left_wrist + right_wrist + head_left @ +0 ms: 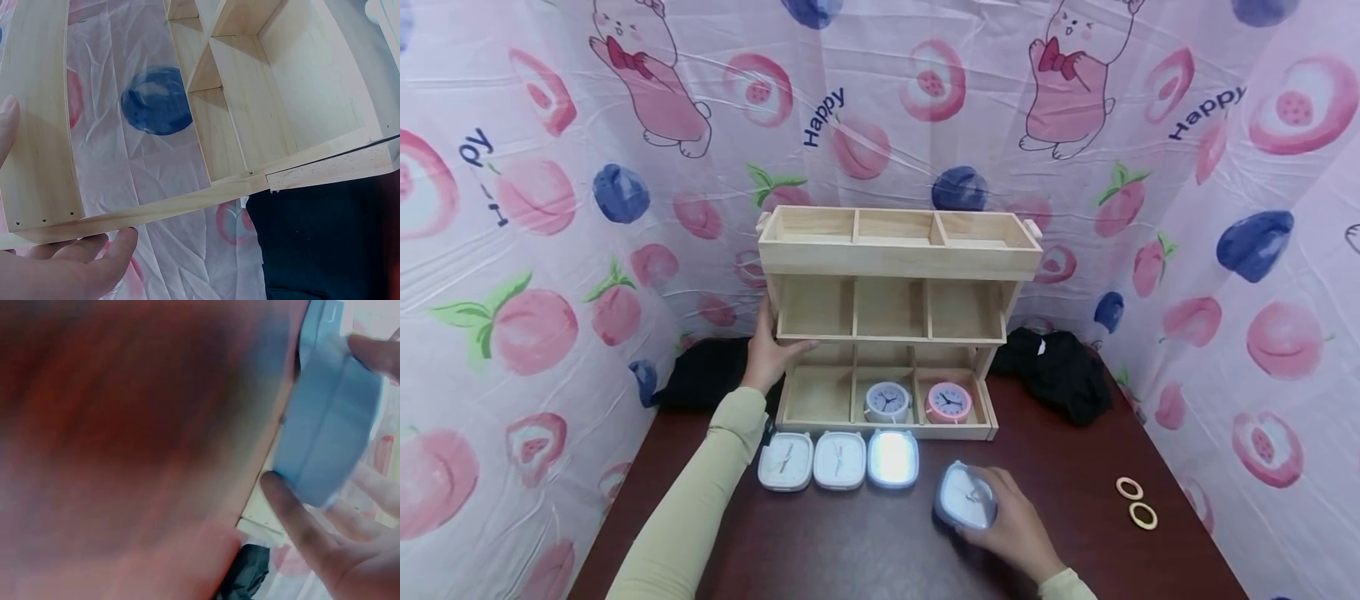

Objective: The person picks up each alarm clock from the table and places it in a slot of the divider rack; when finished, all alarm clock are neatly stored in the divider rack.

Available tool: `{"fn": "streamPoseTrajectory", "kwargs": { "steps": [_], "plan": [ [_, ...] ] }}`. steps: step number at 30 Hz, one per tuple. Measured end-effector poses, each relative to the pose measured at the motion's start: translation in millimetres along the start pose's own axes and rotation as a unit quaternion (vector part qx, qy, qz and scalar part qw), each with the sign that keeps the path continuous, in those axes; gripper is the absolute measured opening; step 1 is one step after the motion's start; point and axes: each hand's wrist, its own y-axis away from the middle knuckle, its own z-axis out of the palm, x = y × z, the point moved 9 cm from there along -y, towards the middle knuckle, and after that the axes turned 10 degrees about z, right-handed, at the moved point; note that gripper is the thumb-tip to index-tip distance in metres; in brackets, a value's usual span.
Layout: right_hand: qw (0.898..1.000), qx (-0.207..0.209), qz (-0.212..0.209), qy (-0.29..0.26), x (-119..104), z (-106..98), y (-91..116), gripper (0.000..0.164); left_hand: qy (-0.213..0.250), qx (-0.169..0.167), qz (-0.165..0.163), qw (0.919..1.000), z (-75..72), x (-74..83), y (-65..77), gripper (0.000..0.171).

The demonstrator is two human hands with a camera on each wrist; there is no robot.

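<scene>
low in the wooden rack (895, 261) sit two round clocks (887, 401); left hand (766, 357) grips it, right hand (1013, 527) blue clock (962, 498).

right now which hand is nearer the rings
Right: the right hand, holding a clock, is left of the rings; the left hand is farther left, gripping the shelf.

A: Backdrop?
B: Printed curtain (872, 42): peaches (535, 331), blue fruit (621, 193), "Happy" lettering (1207, 112), cartoon animals (1078, 96) in pink.
A: Tabletop (820, 550)?
B: Dark reddish-brown. Right side: two pale rings (1137, 504), one just beside the other; farther back, crumpled black cloth (1063, 375), white tag (1042, 346). Left rear: second black cloth (703, 375).
</scene>
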Motion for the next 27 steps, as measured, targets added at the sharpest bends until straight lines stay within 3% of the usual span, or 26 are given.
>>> {"fn": "streamPoseTrajectory", "kwargs": {
  "steps": [2,6,12,21,27],
  "plan": [
    [0.999,0.028,-0.021,-0.023,-10.6,-5.3,-2.0,0.093,-0.001,0.0,0.0,1.0,0.6,0.5,-0.1,0.133],
    [0.99,0.077,-0.101,-0.056,-47.4,-12.9,-8.2,0.088,0.0,0.0,0.002,1.0,1.0,1.6,-0.2,0.132],
    [0.975,0.079,-0.187,-0.095,-112.3,3.5,-35.2,0.07,-0.004,0.0,0.001,1.0,0.5,2.6,1.0,0.13],
    [0.976,0.037,-0.204,-0.068,-191.2,58.6,-94.1,0.06,0.005,0.004,0.002,1.0,1.1,0.3,1.7,0.132],
    [0.981,0.016,-0.189,-0.036,-221.7,87.7,-118.6,0.057,-0.002,0.005,0.006,1.0,-0.3,2.7,2.0,0.133]
  ]
}}
